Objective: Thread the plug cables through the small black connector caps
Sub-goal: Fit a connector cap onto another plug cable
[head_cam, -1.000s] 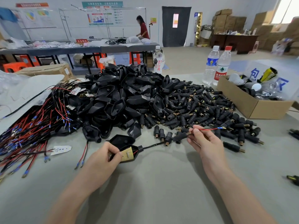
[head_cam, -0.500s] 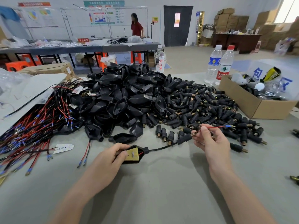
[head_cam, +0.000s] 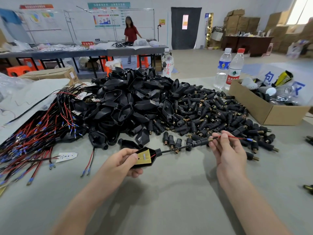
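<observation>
Head view: the left hand (head_cam: 118, 164) grips a black wedge-shaped plastic plug housing (head_cam: 152, 160) just above the grey bench (head_cam: 169, 204). Its thin black plug cable (head_cam: 176, 147) runs right through one small black ribbed connector cap (head_cam: 201, 141). The right hand (head_cam: 227, 151) has its fingers pinching the cable's red end just past the cap. A heap of loose black caps (head_cam: 220, 114) lies just behind the hands. Grey bench surface shows beneath both forearms. A brown cardboard box (head_cam: 254, 109) edges the right.

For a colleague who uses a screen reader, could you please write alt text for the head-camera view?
A person's left hand holds a black plug housing while the right hand pinches its red wire, already passed through a small black connector cap. Behind lie heaps of housings, caps and red-and-black cables on a table.
</observation>
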A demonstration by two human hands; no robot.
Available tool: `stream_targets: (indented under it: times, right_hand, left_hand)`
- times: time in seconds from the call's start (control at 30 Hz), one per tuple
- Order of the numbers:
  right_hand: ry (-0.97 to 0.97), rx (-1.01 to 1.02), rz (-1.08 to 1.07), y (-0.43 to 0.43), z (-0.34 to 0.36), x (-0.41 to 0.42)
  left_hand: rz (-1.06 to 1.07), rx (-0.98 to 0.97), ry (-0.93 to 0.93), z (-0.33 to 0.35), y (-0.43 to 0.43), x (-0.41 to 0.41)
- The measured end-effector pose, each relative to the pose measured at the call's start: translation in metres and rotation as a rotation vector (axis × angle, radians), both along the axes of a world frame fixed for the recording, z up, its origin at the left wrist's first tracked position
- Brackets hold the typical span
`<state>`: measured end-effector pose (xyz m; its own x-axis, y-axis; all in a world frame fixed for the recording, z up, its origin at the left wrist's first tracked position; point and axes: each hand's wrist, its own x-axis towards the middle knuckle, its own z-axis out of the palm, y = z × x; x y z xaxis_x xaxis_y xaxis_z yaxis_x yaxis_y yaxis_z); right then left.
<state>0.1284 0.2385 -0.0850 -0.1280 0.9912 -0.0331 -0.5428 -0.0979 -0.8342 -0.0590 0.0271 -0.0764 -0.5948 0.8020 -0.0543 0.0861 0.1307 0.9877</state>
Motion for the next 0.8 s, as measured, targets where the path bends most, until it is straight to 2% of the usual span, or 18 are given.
stream_targets:
  times: [0.1,0.47,0.7,0.8]
  right_hand:
    - [0.022,-0.029,0.008,-0.002,0.0,0.0]
    - [-0.121,0.063,-0.003,-0.012,0.005,-0.003]
    - [0.109,-0.125,0.278,-0.026,0.008,-0.011]
    - [0.057,-0.19,0.403,-0.031,0.005,-0.016]
  left_hand:
    - [0.013,0.013,0.009,0.001,0.002,0.003]
    - [0.032,0.043,0.045,-0.004,0.004,0.001]
    - [0.154,0.148,-0.035,-0.007,0.008,-0.001]
    - [0.168,0.181,-0.081,-0.008,0.008,0.0]
